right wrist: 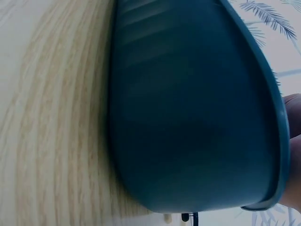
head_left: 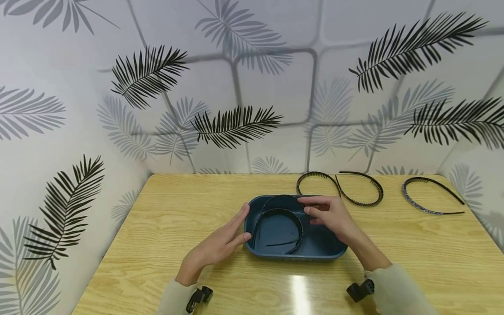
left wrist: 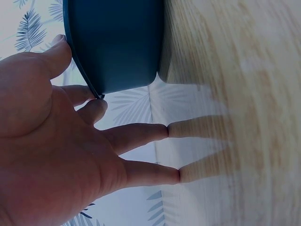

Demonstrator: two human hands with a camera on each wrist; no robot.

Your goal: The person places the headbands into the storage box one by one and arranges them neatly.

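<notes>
Blue tray: stood mid-bench, holding two black toothed headbands, one overlapping the other. Left hand: grip open, fingers straight, resting against the tray's left rim. Right hand: over the tray's right side, grip pinching the upper end of a headband between thumb and fingers. Far edge of bench: two further black headbands, overlapping; one blue-patterned headband, well apart to the right.
</notes>
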